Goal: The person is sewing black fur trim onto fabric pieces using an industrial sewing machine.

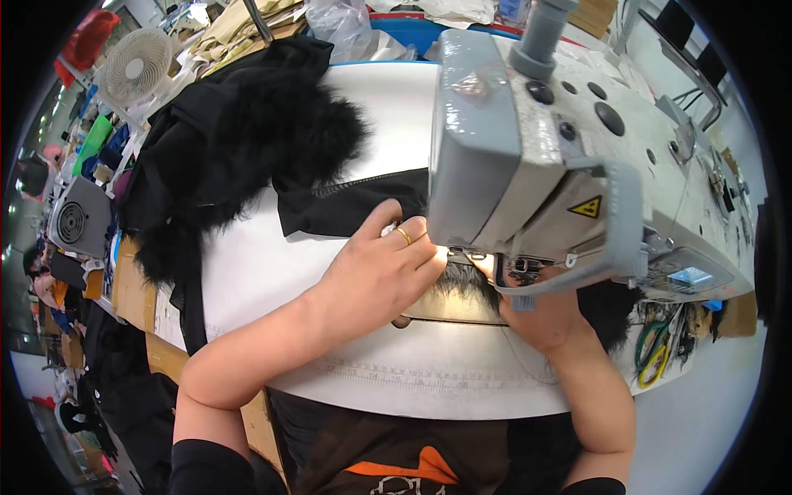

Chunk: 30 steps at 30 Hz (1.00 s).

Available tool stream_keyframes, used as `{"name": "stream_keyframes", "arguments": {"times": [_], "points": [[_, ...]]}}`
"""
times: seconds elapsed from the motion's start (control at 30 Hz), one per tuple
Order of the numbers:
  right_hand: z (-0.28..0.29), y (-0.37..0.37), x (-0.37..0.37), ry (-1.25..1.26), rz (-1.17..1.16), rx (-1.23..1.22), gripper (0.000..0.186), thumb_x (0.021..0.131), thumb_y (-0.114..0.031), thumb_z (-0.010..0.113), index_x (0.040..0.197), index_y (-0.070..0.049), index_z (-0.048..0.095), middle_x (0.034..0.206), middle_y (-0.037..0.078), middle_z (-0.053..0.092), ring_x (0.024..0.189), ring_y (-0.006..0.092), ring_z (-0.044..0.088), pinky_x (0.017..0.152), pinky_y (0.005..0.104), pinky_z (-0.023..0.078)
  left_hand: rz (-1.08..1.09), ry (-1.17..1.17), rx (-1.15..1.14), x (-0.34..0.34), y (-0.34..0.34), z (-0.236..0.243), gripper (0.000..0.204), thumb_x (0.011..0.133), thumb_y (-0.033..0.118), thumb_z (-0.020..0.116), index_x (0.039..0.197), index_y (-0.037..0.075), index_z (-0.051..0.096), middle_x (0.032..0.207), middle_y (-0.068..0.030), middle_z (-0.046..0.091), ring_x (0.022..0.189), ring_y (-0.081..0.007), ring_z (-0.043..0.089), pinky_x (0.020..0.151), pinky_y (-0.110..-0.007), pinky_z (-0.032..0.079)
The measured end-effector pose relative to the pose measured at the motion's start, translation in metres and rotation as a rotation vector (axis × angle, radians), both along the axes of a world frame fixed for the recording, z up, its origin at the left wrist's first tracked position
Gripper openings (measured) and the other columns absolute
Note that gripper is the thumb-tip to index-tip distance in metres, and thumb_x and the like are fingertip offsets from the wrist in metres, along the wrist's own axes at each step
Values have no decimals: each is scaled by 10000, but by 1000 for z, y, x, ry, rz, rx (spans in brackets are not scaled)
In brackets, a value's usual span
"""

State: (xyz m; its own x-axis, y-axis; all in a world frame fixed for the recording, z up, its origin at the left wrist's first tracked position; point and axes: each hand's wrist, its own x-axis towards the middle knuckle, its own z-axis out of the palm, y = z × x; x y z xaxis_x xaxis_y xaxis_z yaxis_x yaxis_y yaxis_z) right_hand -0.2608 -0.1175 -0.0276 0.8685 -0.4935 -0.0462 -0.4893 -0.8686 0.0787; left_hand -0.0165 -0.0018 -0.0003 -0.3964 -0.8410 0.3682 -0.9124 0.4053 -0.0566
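Note:
My left hand [384,268], with a gold ring, lies at the left side of a grey-white sewing machine [487,148]. Its fingers are bent and closed on black fabric [355,202]; their tips are partly hidden. Under the machine head my right hand [540,318] reaches in from the right. A lit fingertip shows by the needle area, but the guard and machine hide most of its fingers. Between the hands, black fur [462,280] lies along the metal plate [445,307]. A bulky black garment with fur trim [289,124] is heaped to the left.
Scissors with green and yellow handles [654,355] lie at the right. A ruler scale [388,375] runs along the white table's near edge. Further off are a white fan [136,66], a clear plastic bag [342,29] and tan sheets [227,37].

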Motion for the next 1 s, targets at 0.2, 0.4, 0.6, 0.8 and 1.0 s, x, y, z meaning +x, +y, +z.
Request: {"name": "stream_keyframes", "arguments": {"times": [0.2,0.4,0.6,0.8,1.0], "points": [[13,-4,10,-512,193,52,65,745,-68,681,809,-53,681,895,92,675,874,322,689,711,458,569,25,-49,-1,11,-5,5,90,853,164,683,932,125,697,1063,-35,670,1227,-233,607,1265,-607,235],[28,-3,8,-488,338,233,279,741,-163,749,1002,-91,682,955,63,685,924,289,692,792,439,569,-36,-144,128,-8,9,30,222,846,133,625,1047,43,651,1031,-69,630,1004,-246,638,978,-431,461],[17,8,17,-564,399,118,438,759,-184,793,1178,-120,683,1140,22,687,1085,260,669,892,430,539,-17,152,353,-13,11,39,314,763,25,669,1076,29,655,1042,-98,613,1021,-302,627,893,-417,462],[16,5,15,-510,457,293,353,766,-66,742,1101,-176,741,1123,1,694,1099,243,667,920,445,536,-181,239,548,7,2,56,431,738,22,719,1166,51,680,1178,-111,640,1144,-323,625,1011,-428,459],[18,6,17,-552,426,379,382,753,-20,722,1104,-170,746,1081,15,703,1034,257,687,855,449,560,-138,-90,454,19,-16,74,293,876,93,603,1140,84,729,1219,-115,694,1196,-319,635,1047,-454,466]]}}
